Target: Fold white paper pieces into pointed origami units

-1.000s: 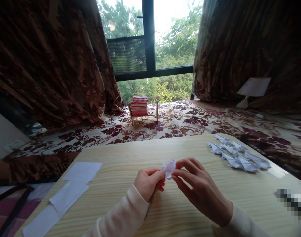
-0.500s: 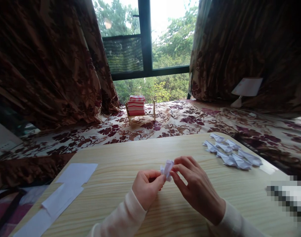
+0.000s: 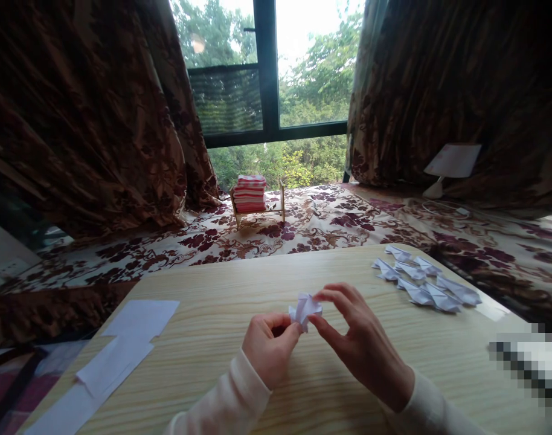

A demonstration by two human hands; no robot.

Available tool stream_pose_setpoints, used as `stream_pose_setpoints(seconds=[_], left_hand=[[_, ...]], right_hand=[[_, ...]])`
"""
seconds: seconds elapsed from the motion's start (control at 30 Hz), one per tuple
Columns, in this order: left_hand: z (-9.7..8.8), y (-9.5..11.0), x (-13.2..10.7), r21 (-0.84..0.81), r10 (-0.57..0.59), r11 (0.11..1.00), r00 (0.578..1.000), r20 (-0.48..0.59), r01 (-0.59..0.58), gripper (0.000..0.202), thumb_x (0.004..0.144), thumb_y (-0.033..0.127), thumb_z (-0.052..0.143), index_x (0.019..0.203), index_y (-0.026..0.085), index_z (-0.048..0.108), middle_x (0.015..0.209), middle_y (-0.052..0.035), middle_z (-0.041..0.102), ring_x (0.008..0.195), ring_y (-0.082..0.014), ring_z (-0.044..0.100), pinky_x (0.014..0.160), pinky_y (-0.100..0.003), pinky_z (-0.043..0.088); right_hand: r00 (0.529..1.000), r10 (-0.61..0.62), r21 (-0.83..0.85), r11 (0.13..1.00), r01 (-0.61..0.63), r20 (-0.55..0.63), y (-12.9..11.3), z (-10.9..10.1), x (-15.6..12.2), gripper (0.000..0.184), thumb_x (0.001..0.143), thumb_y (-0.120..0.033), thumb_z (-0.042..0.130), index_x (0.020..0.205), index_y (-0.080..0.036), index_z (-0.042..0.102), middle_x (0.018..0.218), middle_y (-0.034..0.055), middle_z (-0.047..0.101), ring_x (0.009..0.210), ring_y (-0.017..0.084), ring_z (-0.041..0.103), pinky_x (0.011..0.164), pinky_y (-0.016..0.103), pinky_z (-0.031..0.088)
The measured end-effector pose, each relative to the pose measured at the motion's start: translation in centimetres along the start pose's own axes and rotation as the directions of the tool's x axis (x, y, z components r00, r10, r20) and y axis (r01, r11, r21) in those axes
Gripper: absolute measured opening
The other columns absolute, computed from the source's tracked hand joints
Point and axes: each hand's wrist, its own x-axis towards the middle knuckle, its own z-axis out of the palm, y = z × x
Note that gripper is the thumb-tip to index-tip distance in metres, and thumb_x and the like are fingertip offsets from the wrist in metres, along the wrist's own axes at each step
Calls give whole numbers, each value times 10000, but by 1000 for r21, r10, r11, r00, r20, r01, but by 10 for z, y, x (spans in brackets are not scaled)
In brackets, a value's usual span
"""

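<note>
A small piece of folded white paper [image 3: 305,309] is held up over the middle of the wooden table. My left hand [image 3: 270,347] is closed, pinching the paper's lower left side between thumb and fingers. On the other side, my right hand [image 3: 362,344] has its index finger at the upper right edge and its thumb near the lower right, with the paper's tip between them. The fold's underside is hidden by the left fingers.
Several folded white paper pieces [image 3: 421,278] lie at the table's far right. Loose sheets of white paper [image 3: 115,359] overlap along the left side. Behind the wooden table [image 3: 212,302], a small rack [image 3: 258,211] holds striped cloths [image 3: 250,194]. A lamp [image 3: 452,162] stands farther right.
The paper has spread wider, with a pointed part now showing toward the right. My right thumb and index finger have moved farther apart; my left hand keeps its pinch.
</note>
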Motion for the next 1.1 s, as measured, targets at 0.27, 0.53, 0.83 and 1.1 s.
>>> stream_pose_setpoints(seconds=[0.27, 0.53, 0.83, 1.1], left_hand=[[0, 1, 0, -61, 16, 998, 998, -65, -20, 287, 654, 387, 548, 502, 143, 545, 495, 17, 417, 523, -107, 359, 512, -249, 272], [7, 2, -5, -91, 52, 994, 998, -43, -55, 256, 643, 358, 580, 527, 132, 608, 548, -2, 474, 559, -122, 406, 529, -250, 302], [1, 8, -1, -123, -55, 991, 996, -70, 46, 254, 588, 356, 576, 445, 148, 550, 445, 22, 448, 484, -94, 371, 494, -235, 269], [3, 5, -1, -125, -77, 990, 996, -42, 71, 241, 572, 358, 565, 491, 133, 593, 434, 25, 440, 474, -91, 348, 482, -239, 239]], right_hand=[[837, 417, 434, 719, -543, 355, -3, 7, 3, 380, 744, -485, 594, 943, -162, 584, 819, 44, 613, 747, 181, 569, 652, 288, 456], [767, 485, 587, 500, -637, 419, -17, 3, 9, 363, 689, -508, 642, 764, -153, 633, 660, 4, 595, 652, 147, 532, 604, 254, 427], [943, 322, 325, 886, -330, 78, -5, -5, 7, 252, 808, -380, 547, 959, -182, 587, 712, 9, 580, 671, 150, 547, 634, 275, 449], [930, 261, 358, 869, -342, 257, -7, -7, 6, 243, 878, -369, 453, 846, -183, 604, 750, 15, 633, 668, 143, 579, 621, 258, 455]])
